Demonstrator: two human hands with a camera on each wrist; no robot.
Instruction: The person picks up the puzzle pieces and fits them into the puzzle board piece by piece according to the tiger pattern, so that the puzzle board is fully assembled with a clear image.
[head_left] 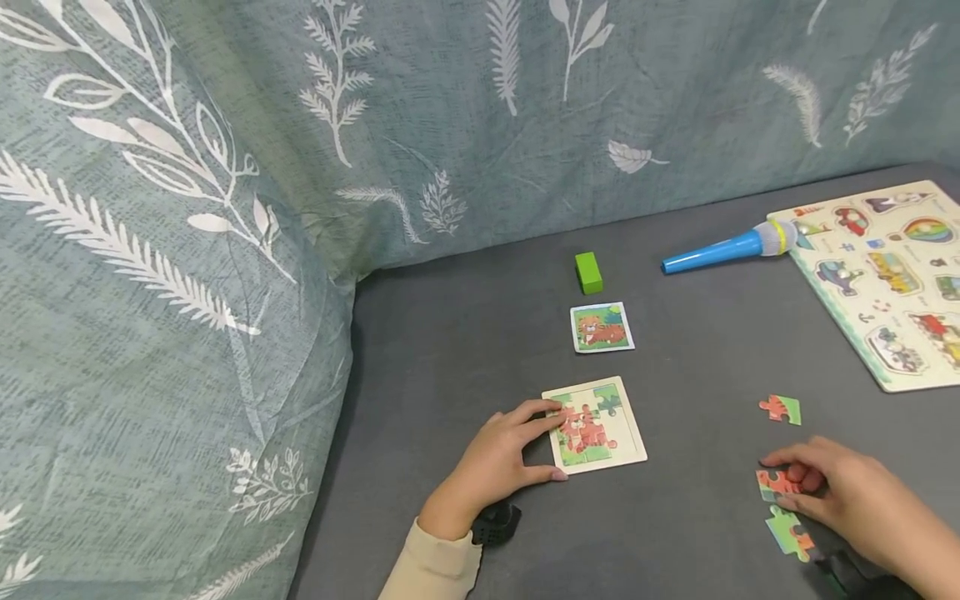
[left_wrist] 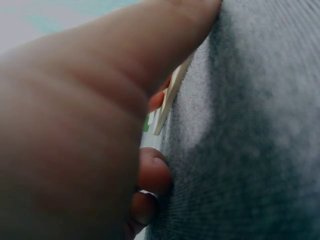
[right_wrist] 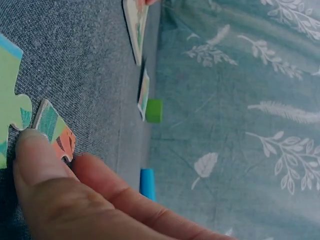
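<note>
My left hand [head_left: 501,454] holds the square jigsaw board [head_left: 630,446] at its left side, fingers over the upper left edge and thumb at the lower left corner. Several joined pieces showing an orange animal lie in the board, with a green piece [head_left: 607,398] at its upper right. Over on the right, my right hand [head_left: 851,492] pinches an orange-and-green jigsaw piece [right_wrist: 56,132] between thumb and forefinger, low at the table. A mostly green piece [head_left: 786,531] lies just below it, and another orange-and-green piece [head_left: 782,408] lies above.
Beyond the board lies a small picture card [head_left: 602,327] of an orange animal, with a green block [head_left: 588,273] behind it. A blue toy microphone [head_left: 716,252] has its head by a large picture puzzle board [head_left: 885,292]. A patterned curtain [head_left: 480,125] borders the dark table.
</note>
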